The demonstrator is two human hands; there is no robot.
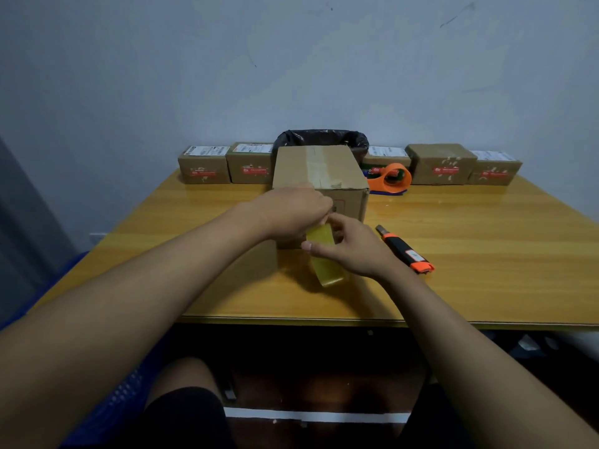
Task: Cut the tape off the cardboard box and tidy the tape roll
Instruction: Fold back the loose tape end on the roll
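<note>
Box (319, 176) sits mid-worktop (486, 254), long axis running from near edge to far edge. Both hands meet at its near face: left hand (291, 210) pinches the tape strip (324, 254) at the top, right hand (350, 249) grips it just below; the strip's loose end curls toward the near edge. Strip hangs directly between the hands, so any pull would run down and toward the person. Knife (405, 249) lies just right of the right hand. Dispenser (390, 178) rests beyond the box, toward the far edge.

Five small labelled parcels (203, 166) lined up along the wall at 12 o'clock, with a black-bagged bin (324, 139) wedged behind them mid-row.
</note>
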